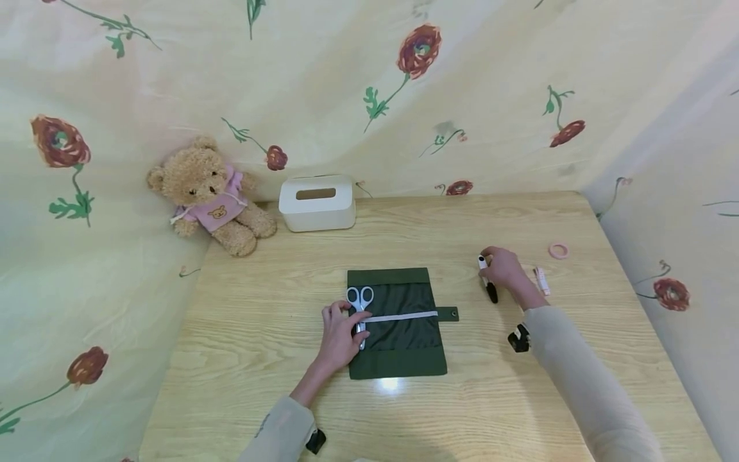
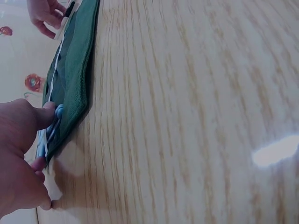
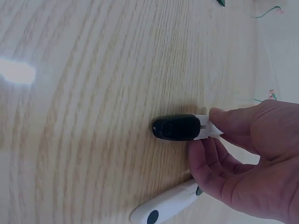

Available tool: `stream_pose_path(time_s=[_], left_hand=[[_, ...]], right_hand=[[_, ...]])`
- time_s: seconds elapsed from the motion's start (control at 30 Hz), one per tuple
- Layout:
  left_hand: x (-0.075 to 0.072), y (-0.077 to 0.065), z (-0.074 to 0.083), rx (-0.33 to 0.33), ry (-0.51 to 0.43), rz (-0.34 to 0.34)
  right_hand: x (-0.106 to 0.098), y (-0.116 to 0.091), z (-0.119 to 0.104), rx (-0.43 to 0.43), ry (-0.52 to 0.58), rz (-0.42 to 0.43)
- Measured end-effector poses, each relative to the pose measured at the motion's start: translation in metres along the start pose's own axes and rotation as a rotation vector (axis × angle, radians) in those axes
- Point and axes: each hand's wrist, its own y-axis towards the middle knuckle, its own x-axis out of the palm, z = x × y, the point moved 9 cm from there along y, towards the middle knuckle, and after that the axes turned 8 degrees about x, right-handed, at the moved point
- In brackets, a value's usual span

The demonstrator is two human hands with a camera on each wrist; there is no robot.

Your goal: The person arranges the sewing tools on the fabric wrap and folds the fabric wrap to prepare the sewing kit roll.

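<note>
On an unfolded dark green fabric pouch (image 1: 404,363) lies a pair of scissors (image 1: 360,299) with pale handles, at its left side. A white elastic strap (image 1: 404,316) runs across the pouch. My left hand (image 1: 337,337) holds the scissors, thumb and forefinger on them beside the strap; other fingertips rest at the pouch's left edge. To the right of the pouch, my right hand (image 1: 502,268) pinches a slim black-and-white tool (image 3: 180,127) by its white part between thumb and fingers. Its black end points toward me, close over the table.
A slim white item (image 3: 163,206) with a black oval lies right of my right hand. Farther back is a pink ring (image 1: 558,250). A teddy bear (image 1: 202,192) and a white tissue box (image 1: 320,217) stand along the back of the wooden table (image 1: 248,385).
</note>
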Motion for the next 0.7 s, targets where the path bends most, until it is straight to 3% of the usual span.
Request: stream_pose_path(time_s=[0.27,0.7], left_hand=[[-0.0017,-0.0004,0.0017,-0.021,-0.039,0.032],[-0.0001,-0.0017,0.0001,-0.039,-0.059,0.029]], right_hand=[[0.0051,-0.0043,-0.0003,0.019,0.121,0.003],[0.0061,-0.0088,0.0032,0.004,0.130,0.003]])
